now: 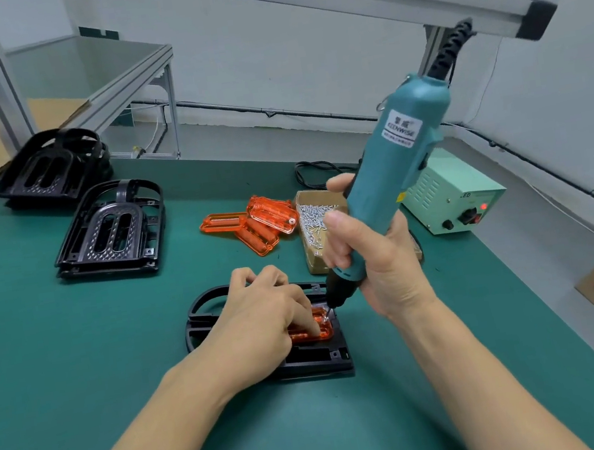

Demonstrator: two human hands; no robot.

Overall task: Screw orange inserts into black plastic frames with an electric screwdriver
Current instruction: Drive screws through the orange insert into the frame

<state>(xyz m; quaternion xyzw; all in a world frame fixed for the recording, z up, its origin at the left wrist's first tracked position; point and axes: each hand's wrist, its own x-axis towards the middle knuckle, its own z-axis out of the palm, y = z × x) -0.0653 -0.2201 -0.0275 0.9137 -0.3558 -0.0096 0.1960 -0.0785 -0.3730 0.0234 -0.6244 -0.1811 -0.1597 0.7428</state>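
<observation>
Green bench (79, 369) — one frame (307, 360) underway.
My right hand (378, 270) grips the screwdriver (396, 180); left hand (262, 317) presses the insert (321, 330) — spares (250, 227) wait beyond the frame.

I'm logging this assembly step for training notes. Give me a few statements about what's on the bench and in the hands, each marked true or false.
1. The right hand grips the electric screwdriver. True.
2. The left hand hangs idle off the bench. False: it presses the orange insert into the black frame.
3. Spare orange inserts lie beside the box of screws. True.
4. The power supply shows no light. False: a red lamp glows.
5. The green mat holds only one frame. False: two stacks of frames sit at the left.
</observation>
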